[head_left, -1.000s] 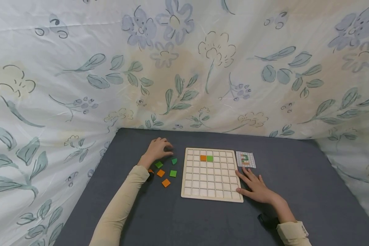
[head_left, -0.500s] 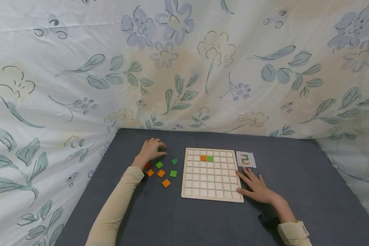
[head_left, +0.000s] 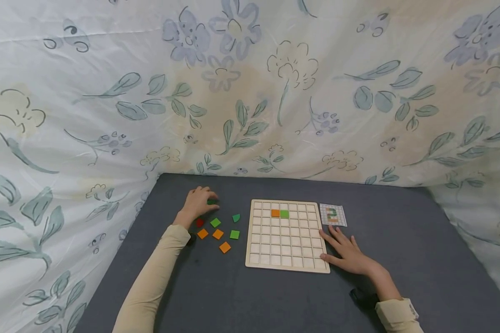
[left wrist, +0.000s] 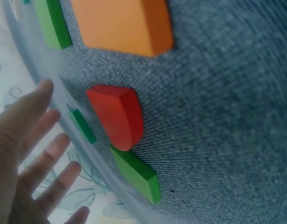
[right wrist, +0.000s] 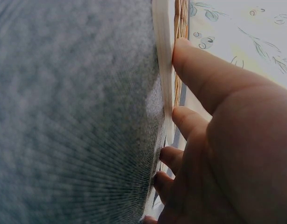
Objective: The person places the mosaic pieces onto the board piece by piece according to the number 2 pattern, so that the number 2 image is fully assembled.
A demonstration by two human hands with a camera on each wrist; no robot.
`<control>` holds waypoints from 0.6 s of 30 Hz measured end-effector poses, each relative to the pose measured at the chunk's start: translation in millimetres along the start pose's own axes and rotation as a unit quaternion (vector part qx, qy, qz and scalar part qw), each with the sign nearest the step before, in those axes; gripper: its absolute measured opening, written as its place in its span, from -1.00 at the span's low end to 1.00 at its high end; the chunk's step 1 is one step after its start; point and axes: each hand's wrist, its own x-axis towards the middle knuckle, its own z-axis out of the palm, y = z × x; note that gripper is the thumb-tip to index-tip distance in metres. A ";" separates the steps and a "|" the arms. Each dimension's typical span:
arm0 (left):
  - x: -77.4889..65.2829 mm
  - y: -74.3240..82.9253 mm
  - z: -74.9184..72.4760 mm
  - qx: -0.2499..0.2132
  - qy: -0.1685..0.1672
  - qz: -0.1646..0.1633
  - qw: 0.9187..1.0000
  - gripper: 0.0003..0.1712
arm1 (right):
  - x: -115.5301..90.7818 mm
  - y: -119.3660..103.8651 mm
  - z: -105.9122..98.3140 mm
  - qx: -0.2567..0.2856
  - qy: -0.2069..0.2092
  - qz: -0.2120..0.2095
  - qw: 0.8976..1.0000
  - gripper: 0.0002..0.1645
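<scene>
My left hand (head_left: 196, 203) hovers over the far left of the table with nothing held, its fingers loosely spread. In the left wrist view, a dark green tile (left wrist: 82, 125) lies just past its fingers, near a red tile (left wrist: 118, 114) with one rounded end and a bright green tile (left wrist: 136, 175). At the right edge of the wooden grid board (head_left: 281, 261) rests my right hand (head_left: 350, 254), thumb and fingertips touching the rim. An orange square (head_left: 275, 213) and a green square (head_left: 284, 213) sit side by side in the board's second row.
Several loose orange and green tiles lie between my left hand and the board, including an orange tile (head_left: 225, 248) and a green tile (head_left: 234, 234). A printed pattern card (head_left: 333, 215) lies at the board's upper right. A floral curtain (head_left: 250, 92) hangs behind the table.
My left hand has moved left, away from the board, uncovering the red tile and an orange tile below the wrist. The right hand and the board stay put.
</scene>
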 end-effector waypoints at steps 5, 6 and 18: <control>0.0 -3.2 1.6 0.009 -0.002 -0.018 1.000 -0.61 | 0.9 -3.1 -1.3 -0.016 -0.013 0.020 1.000 -0.15; 0.0 -3.7 1.9 0.009 -0.004 -0.021 1.000 -0.60 | 1.1 -3.6 -1.5 -0.021 -0.017 0.024 0.999 -0.15; -2.9 -10.4 2.9 0.011 -0.013 -0.035 0.999 -0.62 | 1.2 4.0 1.3 -0.015 -0.007 0.002 1.000 -0.17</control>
